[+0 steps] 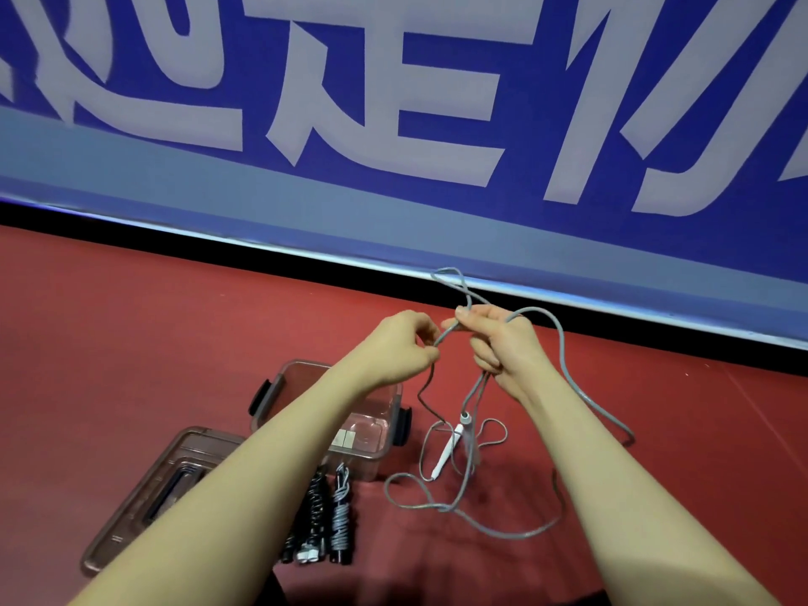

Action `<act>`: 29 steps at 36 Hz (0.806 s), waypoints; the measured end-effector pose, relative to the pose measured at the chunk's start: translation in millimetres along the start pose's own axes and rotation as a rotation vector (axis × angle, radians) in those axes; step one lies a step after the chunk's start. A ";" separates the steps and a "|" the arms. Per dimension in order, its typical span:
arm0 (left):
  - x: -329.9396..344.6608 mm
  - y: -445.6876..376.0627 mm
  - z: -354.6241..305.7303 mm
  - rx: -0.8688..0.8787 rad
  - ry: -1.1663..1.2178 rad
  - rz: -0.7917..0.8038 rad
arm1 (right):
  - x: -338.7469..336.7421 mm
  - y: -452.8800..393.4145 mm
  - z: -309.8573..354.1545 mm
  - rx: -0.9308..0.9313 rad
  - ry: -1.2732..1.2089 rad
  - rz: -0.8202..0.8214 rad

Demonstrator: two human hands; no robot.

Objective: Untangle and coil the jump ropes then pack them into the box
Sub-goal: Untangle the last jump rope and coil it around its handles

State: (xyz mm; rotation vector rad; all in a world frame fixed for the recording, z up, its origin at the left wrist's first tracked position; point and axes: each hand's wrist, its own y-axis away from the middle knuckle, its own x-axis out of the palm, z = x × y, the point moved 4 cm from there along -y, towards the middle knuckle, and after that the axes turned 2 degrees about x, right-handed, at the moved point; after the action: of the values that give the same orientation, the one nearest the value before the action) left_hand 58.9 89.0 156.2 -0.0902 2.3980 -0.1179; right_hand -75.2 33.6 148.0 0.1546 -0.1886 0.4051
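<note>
From the head camera I see a red floor (175, 325) running up to a blue banner (393, 124) with large pale characters along its far edge. Both my hands are raised over the floor — the left hand (404, 343) pinches the grey jump rope (581, 387) between curled fingers, and the right hand (503, 343) grips several strands of it, a loop sticking up above the thumb. The rest of the rope hangs down and sprawls on the floor, its white handle (448, 450) dangling below my right hand. Under my left forearm sits the clear box (376, 424), its lid (144, 496) off to its left — coiled ropes (328, 513) lie just in front of the box.
</note>
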 end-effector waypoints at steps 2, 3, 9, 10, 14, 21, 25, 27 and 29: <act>7.7 -0.4 2.4 0.001 0.008 0.051 | -0.7 1.7 6.2 -0.012 -0.030 0.004; 10.2 -1.0 3.9 0.005 0.026 0.061 | -1.0 2.0 8.8 -0.018 -0.046 0.002; 4.6 -7.5 2.8 -0.008 0.158 -0.168 | -10.7 3.8 12.1 -0.043 -0.046 -0.008; 1.1 -8.0 1.0 0.001 0.193 -0.218 | -13.1 4.3 10.0 -0.041 0.005 -0.010; -13.6 -10.7 -10.5 0.065 0.313 -0.318 | -17.2 3.9 -9.6 0.050 0.274 0.036; -28.5 -12.0 -34.8 0.126 0.650 -0.285 | -3.6 7.0 -35.3 0.148 0.540 0.182; -29.8 -13.8 -34.0 0.121 0.746 -0.285 | 5.3 7.5 -30.7 0.032 0.621 0.142; -27.7 -15.7 -28.5 0.077 0.705 -0.312 | 4.3 5.8 -27.5 -0.010 0.577 0.085; -25.6 -16.6 -19.2 0.021 0.616 -0.340 | 3.2 2.8 -24.8 -0.030 0.503 0.051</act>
State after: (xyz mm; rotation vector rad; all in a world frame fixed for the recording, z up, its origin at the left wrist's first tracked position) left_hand 65.3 76.1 189.3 -0.5178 2.9716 -0.3746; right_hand -69.7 42.0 125.0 0.0147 0.2973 0.4790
